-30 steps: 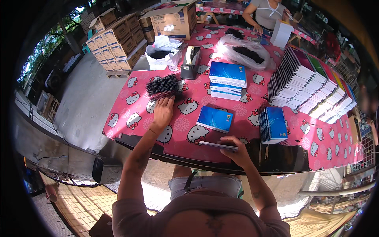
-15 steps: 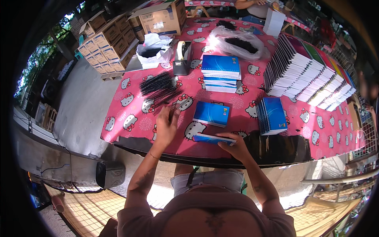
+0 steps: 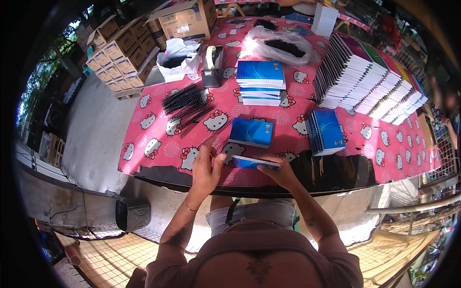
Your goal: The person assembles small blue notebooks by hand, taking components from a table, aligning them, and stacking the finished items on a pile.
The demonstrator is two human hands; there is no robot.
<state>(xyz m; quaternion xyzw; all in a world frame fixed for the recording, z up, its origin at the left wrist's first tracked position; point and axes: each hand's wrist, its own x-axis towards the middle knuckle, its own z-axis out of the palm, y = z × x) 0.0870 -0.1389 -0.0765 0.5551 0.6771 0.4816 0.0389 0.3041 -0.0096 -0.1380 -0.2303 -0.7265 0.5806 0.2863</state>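
Observation:
My right hand (image 3: 279,169) grips a thin blue notebook (image 3: 254,162), tilted edge-on near the table's front edge. To its left, my left hand (image 3: 206,168) has its thumb and fingers bent around what looks like a thin dark spiral binding coil, blurred and hard to make out. Beyond the hands lies a blue notebook stack (image 3: 251,132). A loose heap of black spiral coils (image 3: 185,105) rests farther left. On the right, several blue notebooks with black coils (image 3: 327,132) are piled up.
A taller blue notebook stack (image 3: 260,81) stands beyond, beside a tape dispenser (image 3: 212,72). Bags of black coils (image 3: 283,45) sit farther back. Spiral notebooks (image 3: 365,79) fill the right side. Cardboard boxes (image 3: 122,55) stand at far left. The pink patterned tablecloth (image 3: 158,127) has a torn black patch (image 3: 336,170).
My left hand has drawn back from the coil heap toward the notebook in my right hand. The whole view has shifted slightly, so the table things appear a little higher and to the left.

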